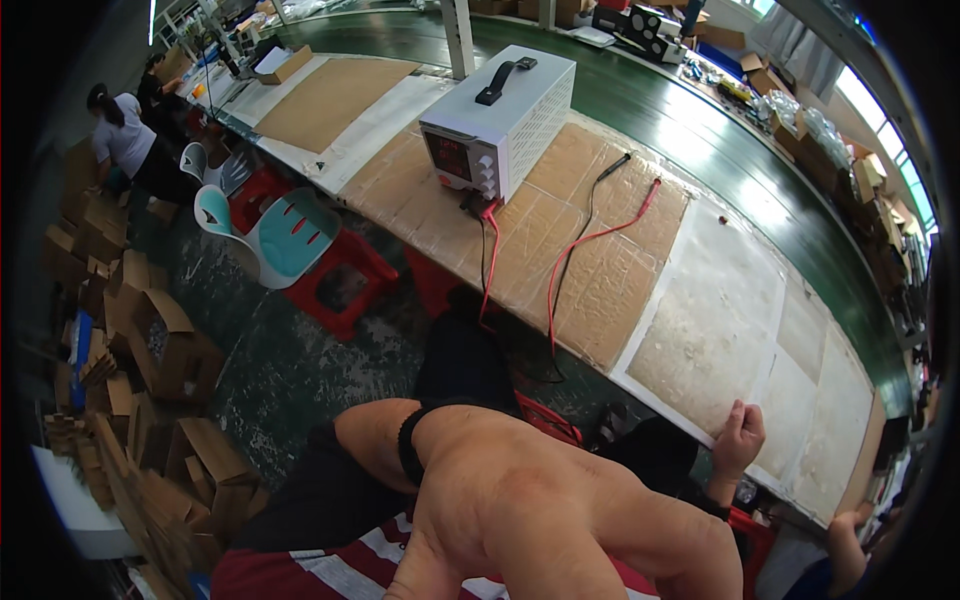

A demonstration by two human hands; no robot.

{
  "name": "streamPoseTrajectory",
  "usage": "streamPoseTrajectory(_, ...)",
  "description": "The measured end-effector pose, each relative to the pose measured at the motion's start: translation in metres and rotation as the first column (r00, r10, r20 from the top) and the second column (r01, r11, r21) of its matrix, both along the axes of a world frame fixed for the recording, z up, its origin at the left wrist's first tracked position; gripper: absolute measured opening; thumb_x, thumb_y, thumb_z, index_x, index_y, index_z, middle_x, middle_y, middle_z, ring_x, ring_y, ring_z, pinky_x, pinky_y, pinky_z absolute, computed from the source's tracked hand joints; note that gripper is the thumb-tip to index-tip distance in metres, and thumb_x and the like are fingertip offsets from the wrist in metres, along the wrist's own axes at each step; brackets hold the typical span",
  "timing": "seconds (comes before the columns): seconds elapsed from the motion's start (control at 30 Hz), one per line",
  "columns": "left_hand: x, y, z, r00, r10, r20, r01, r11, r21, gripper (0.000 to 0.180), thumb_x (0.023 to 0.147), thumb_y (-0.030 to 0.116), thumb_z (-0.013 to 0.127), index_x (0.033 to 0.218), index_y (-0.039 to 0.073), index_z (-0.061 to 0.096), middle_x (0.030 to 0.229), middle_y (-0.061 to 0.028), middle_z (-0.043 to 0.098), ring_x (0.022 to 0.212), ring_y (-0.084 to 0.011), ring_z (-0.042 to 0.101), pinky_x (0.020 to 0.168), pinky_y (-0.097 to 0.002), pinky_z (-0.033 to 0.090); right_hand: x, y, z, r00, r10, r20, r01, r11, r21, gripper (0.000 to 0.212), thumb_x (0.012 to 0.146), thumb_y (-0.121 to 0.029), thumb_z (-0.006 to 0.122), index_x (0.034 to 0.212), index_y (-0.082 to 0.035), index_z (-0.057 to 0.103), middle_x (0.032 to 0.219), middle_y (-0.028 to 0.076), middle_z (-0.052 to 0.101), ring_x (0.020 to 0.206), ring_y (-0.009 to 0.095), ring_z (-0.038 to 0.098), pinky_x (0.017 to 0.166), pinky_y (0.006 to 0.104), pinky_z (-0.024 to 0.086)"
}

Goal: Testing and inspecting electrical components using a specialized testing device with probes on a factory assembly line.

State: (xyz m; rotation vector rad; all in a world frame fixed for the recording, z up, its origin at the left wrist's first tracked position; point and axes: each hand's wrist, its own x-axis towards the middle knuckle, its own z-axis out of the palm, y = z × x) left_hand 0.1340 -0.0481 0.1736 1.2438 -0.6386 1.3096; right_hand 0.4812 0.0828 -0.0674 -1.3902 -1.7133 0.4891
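Very close to the view, my left hand [500,475] fills the lower middle, a black band [408,445] round its wrist. Its fingers stretch apart toward the lower edge, where their tips are cut off. At the near edge of the workbench [715,300] rests my right hand [738,440], its fingers curled; whether anything is in them is hidden. Further left on the bench stands a grey-white bench power supply [500,125] with a black handle and lit red display. A red test lead [597,233] and a black test lead [592,205] lie on brown cardboard to its right.
Another person's hand [845,540] touches the bench's right end. A green conveyor belt [690,110] curves behind the bench. Red stools [345,285] and a teal-and-white chair seat [295,235] stand at left, near piled cardboard boxes [175,350]. Two people work at far left.
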Motion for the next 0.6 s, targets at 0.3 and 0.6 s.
streamPoseTrajectory(0.3,-0.011,-0.018,0.001,0.995,0.101,0.026,-0.099,0.992,-0.073,0.058,0.09,0.049,0.078,0.115,-0.004,0.074,0.132,-0.0472,0.048,0.113,-0.063,0.06,0.082,-0.0617,0.058,-0.001,0.0,0.002,1.0,0.006,0.009,-0.006,1.0,0.007,0.034,0.104,-0.016,0.063,0.074,-0.003,0.051,0.062,-0.002,0.042,0.061,0.008,0.037,0.054,0.0299,0.033)
streamPoseTrajectory(0.6,-0.015,-0.018,0.002,0.995,0.08,0.055,-0.08,0.997,-0.003,0.057,0.091,0.047,0.078,0.117,-0.004,0.073,0.132,-0.0474,0.048,0.113,-0.0623,0.061,0.083,-0.0623,0.058,-0.004,0.0,0.001,0.998,-0.011,0.054,0.009,0.999,0.036,0.036,0.105,-0.016,0.061,0.073,-0.005,0.049,0.063,-0.004,0.039,0.061,0.007,0.035,0.054,0.0294,0.032)
